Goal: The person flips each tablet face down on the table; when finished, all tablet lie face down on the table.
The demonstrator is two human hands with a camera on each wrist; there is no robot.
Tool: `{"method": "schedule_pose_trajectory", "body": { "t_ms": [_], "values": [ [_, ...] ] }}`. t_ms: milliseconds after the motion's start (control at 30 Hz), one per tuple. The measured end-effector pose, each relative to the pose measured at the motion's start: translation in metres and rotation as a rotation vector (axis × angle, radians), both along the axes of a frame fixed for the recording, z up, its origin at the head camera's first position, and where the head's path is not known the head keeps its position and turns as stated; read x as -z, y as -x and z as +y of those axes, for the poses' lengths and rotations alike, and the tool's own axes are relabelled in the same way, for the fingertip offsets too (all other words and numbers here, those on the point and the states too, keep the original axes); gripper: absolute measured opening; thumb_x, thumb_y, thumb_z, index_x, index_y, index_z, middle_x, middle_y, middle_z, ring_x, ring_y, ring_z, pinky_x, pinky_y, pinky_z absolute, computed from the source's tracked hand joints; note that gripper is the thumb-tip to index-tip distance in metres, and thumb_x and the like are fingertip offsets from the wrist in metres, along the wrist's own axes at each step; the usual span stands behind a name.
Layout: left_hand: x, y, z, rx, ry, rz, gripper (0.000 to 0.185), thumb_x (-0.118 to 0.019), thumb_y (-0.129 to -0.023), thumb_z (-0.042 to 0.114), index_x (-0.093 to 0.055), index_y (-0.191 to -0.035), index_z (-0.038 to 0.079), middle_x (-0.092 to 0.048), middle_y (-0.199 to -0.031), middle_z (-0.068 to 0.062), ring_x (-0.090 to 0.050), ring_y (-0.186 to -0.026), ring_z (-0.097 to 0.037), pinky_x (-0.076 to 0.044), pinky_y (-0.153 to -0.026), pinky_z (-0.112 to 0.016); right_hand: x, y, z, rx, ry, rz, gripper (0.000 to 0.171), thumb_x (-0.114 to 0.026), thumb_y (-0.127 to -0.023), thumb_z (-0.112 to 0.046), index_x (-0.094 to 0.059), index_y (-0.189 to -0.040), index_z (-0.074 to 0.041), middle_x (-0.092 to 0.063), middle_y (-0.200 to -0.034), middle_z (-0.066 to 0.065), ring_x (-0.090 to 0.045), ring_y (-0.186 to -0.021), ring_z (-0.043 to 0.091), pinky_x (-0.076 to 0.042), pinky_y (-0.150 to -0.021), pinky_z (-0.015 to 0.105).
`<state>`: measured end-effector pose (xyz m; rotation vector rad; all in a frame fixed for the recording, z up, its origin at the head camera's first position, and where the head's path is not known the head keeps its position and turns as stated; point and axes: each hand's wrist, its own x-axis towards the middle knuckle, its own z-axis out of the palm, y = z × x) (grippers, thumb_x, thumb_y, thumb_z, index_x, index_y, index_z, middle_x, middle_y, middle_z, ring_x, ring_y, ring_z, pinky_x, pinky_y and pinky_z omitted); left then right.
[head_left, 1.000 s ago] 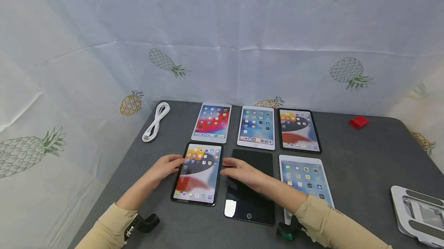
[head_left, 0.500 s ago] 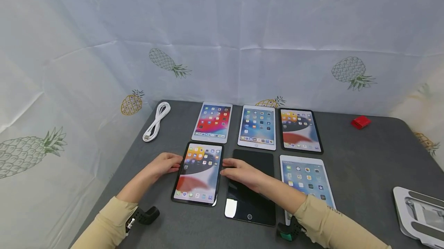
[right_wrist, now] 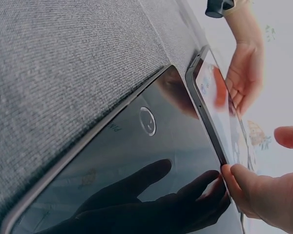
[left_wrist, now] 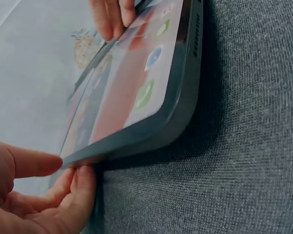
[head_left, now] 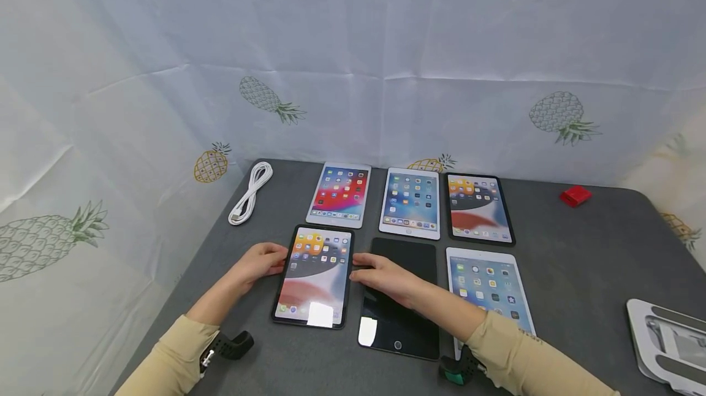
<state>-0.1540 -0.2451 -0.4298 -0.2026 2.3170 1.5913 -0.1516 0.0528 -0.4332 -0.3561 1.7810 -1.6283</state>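
Dark-cased tablet with a lit screen fills the upper middle, seen edge-on from close by. Its rounded corner is raised off the grey woven table cover; shadow lies beneath the edge. Speaker slots show along the short side. App icons, green and blue, visible on the glass, with a red wash across the wallpaper. Left hand at lower left: fingertips tucked under the tablet's long edge, thumb just above it. Right hand's fingers touch the far edge at top. Pale pineapple-print cloth behind.
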Motion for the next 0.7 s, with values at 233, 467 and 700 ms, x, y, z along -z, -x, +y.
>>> {"method": "schedule_pose_trajectory", "body": {
  "t_ms": [233,467,700],
  "values": [
    [0.001,-0.002,-0.004,-0.028,-0.046,0.013,0.025,-0.055,-0.097,0.007,-0.053,-0.11,-0.014,-0.063,-0.095,-0.01,-0.059,-0.079,-0.011,-0.055,-0.072,-0.025,-0.001,-0.001,-0.003,-0.001,0.008,-0.022,0.065,-0.059,-0.095,-0.014,-0.028,-0.147,0.011,-0.03,-0.152,0.026,-0.037,-0.137,0.036,-0.029,-0.111,0.048],
    [-0.009,0.0,-0.006,-0.057,-0.04,0.056,0.035,-0.061,-0.095,0.012,-0.055,-0.118,-0.013,-0.069,-0.097,-0.008,-0.061,-0.079,-0.01,-0.055,-0.072,-0.025,-0.001,-0.002,-0.005,0.001,0.04,-0.064,0.061,-0.057,-0.097,-0.011,-0.029,-0.146,0.012,-0.031,-0.152,0.026,-0.038,-0.136,0.035,-0.03,-0.111,0.047],
    [-0.02,0.001,-0.007,-0.097,-0.054,0.099,0.042,-0.067,-0.092,0.016,-0.058,-0.124,-0.01,-0.072,-0.099,-0.007,-0.064,-0.08,-0.007,-0.056,-0.072,-0.024,0.001,-0.002,-0.009,0.001,0.072,-0.102,0.06,-0.057,-0.097,-0.012,-0.03,-0.146,0.011,-0.033,-0.15,0.026,-0.038,-0.136,0.035,-0.03,-0.112,0.046]
  ]
}}
